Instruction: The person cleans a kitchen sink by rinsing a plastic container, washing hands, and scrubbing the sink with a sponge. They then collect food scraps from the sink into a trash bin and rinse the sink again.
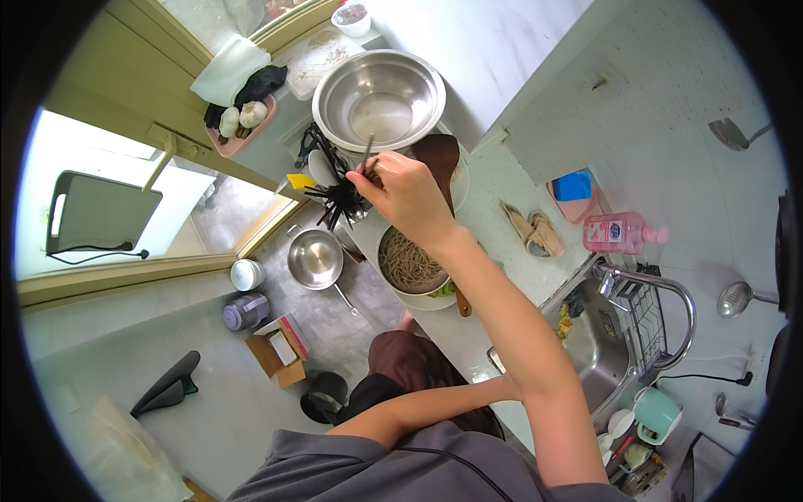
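My right hand [401, 194] pinches a thin dark stick, seemingly a chopstick [370, 149], upright between thumb and fingers. Just beside it, a bunch of black chopsticks [342, 199] fans out from among utensils. A stainless steel basin [381, 103] stands beyond the hand. Below my right forearm is a round pan of brownish noodles [408, 262], with green leaves [445, 290] at its edge. A dark wooden spatula [437, 157] runs beneath my wrist, its handle end [463, 304] showing on the near side. My left forearm passes behind the right one; the left hand is hidden.
Right of the counter [495, 182] are a crumpled cloth [533, 231], a pink soap bottle [615, 233] and a sink [596, 361] with food scraps. Garlic [253, 115] lies in a pink tray at the window. A steel pan [315, 258] stands low, left of the counter.
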The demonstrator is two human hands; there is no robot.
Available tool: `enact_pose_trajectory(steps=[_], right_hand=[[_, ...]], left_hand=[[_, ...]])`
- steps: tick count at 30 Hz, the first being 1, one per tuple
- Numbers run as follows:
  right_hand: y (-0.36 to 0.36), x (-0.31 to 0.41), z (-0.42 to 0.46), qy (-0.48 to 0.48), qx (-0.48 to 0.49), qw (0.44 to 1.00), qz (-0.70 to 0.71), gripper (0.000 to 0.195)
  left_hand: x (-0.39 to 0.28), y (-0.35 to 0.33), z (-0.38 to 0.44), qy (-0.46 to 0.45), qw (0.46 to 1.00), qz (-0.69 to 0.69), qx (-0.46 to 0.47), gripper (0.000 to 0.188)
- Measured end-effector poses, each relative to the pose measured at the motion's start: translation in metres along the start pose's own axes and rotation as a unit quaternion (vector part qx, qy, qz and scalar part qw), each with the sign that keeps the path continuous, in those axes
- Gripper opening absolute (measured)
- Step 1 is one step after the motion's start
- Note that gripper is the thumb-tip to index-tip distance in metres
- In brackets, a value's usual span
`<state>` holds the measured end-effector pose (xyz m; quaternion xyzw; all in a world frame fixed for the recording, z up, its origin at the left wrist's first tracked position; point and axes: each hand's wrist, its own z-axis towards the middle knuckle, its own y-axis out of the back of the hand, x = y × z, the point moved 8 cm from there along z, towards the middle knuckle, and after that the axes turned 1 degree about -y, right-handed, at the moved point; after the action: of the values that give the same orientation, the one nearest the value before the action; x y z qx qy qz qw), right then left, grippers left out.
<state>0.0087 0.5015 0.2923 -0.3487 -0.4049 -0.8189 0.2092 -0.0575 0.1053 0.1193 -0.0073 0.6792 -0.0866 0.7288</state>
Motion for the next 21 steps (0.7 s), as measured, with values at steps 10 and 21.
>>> enact_pose_trajectory(steps=[10, 21], right_hand=[[-0.043, -0.044, 0.002, -0.100, 0.022, 0.994, -0.022, 0.016], [-0.036, -0.025, 0.010, -0.073, 0.065, 0.995, 0.017, 0.017]], left_hand=[[-0.008, 0.021, 0.000, -0.050, 0.997, -0.003, -0.065, 0.044], [-0.021, 0.033, 0.004, -0.023, 0.996, -0.060, -0.066, 0.047]])
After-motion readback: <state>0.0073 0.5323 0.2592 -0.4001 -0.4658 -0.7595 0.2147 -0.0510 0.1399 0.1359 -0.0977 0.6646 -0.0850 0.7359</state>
